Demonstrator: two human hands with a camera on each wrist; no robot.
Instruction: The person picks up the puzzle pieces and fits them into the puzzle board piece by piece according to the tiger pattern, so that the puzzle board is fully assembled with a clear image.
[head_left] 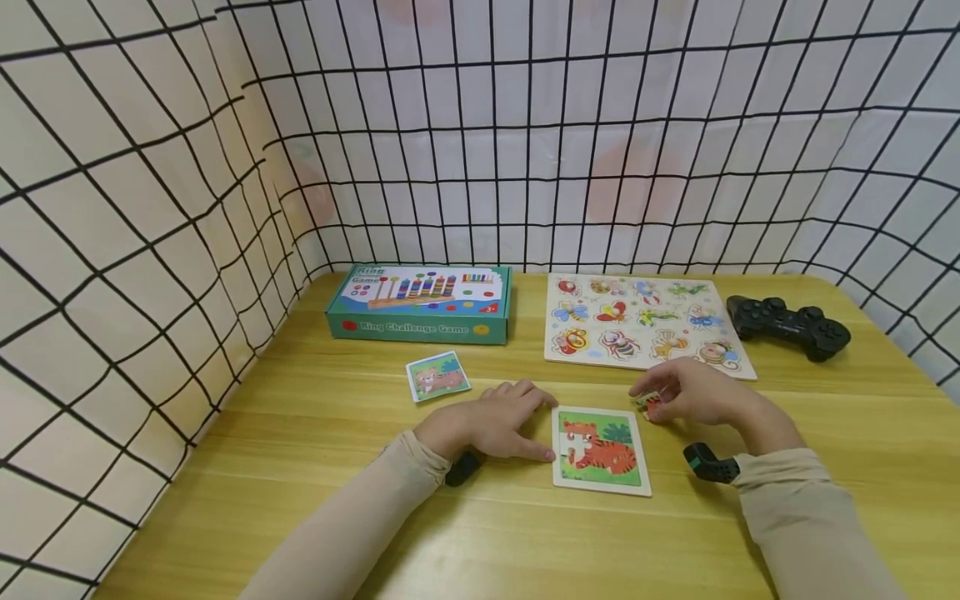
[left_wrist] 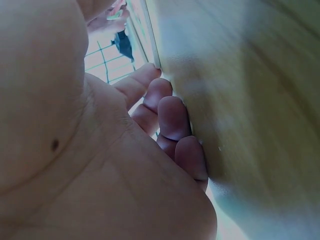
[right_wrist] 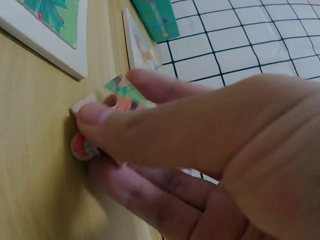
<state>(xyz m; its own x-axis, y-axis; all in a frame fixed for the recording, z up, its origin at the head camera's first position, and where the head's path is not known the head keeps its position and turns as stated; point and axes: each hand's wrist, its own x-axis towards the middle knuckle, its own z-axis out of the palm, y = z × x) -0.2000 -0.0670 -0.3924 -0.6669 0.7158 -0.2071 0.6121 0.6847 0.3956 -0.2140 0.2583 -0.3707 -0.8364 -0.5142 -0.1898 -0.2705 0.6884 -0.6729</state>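
A square tiger puzzle (head_left: 600, 454) in a pale frame lies flat on the table, with a whitish gap at the left of the picture. My left hand (head_left: 504, 421) rests at its left side, thumb and fingers spread against the frame's edge. To the right of the frame, my right hand (head_left: 701, 396) pinches a puzzle piece (head_left: 649, 405) between thumb and fingers, just above the tabletop. Green and orange patches show on that puzzle piece (right_wrist: 125, 95) in the right wrist view; the thumb hides part of it, and I cannot tell whether a second piece is held too.
A small tiger picture card (head_left: 438, 377) lies left of the puzzle. Behind stand a green Ring Challenge Game box (head_left: 420, 304) and a wooden insect puzzle board (head_left: 637, 321). A black game controller (head_left: 787, 325) sits at the back right. Grid-patterned cloth (head_left: 525, 142) surrounds the table.
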